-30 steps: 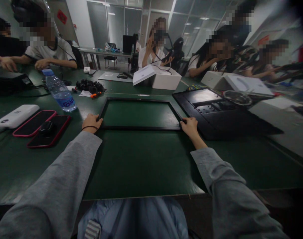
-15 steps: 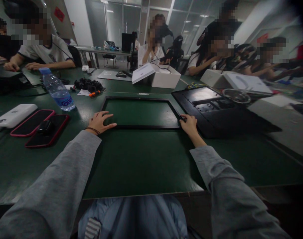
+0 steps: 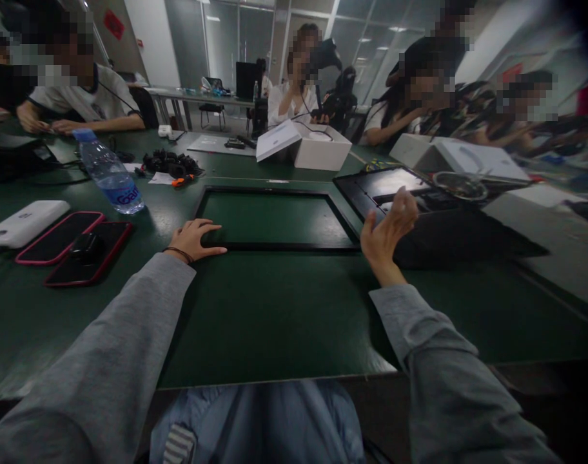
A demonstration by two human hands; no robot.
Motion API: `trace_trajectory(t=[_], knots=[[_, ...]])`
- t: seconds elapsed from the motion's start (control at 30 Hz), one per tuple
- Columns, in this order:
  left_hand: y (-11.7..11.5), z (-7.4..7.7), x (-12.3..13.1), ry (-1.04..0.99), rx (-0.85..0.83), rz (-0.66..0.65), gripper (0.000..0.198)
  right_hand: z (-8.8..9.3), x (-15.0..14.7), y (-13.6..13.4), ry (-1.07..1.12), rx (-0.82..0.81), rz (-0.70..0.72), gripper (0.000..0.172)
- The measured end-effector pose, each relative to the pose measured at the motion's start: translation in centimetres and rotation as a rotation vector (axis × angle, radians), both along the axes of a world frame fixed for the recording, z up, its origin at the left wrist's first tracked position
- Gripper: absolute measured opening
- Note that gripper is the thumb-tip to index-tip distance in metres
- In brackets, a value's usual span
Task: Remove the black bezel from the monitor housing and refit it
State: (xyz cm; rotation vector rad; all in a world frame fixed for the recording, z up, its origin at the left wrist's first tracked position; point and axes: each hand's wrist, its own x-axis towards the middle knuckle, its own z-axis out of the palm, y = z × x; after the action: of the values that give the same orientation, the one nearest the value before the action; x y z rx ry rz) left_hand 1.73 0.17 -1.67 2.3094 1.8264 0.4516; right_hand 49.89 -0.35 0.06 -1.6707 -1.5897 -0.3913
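Observation:
A thin black rectangular frame (image 3: 289,247) lies flat on the green table (image 3: 274,309), with bare tabletop showing through it. My left hand (image 3: 193,240) rests at its near left corner, fingers spread, thumb along the near bar. Just beyond the near right corner, my right hand (image 3: 389,235) is raised with its fingers apart and nothing in it. Behind that hand, to the right, lies a large black panel (image 3: 449,235) with a shiny section and cutouts.
On the left are a water bottle (image 3: 111,174), a white power bank (image 3: 27,223) and two red-edged phones (image 3: 93,264). Black cables (image 3: 171,165) and an open white box (image 3: 323,151) stand farther back. People sit across the table.
My right hand has let go of the frame's right side, risen and moved slightly right, its fingers opening. My left hand has barely moved. The black frame stays in place.

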Motion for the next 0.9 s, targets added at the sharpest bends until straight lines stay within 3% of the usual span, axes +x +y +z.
trace_trajectory(t=[0.1, 0.5, 0.9], knots=[[-0.1, 0.0, 0.0, -0.001, -0.007, 0.010, 0.066, -0.4, -0.7, 0.4, -0.077, 0.021, -0.051, 0.075], [0.0, 0.2, 0.0, -0.023, -0.031, 0.017, 0.055, -4.1, 0.9, 2.6, -0.073, -0.268, 0.010, 0.076], [0.5, -0.3, -0.4, -0.062, -0.006, -0.005, 0.049, -4.6, 1.3, 3.0, -0.064, -0.354, 0.015, 0.076]])
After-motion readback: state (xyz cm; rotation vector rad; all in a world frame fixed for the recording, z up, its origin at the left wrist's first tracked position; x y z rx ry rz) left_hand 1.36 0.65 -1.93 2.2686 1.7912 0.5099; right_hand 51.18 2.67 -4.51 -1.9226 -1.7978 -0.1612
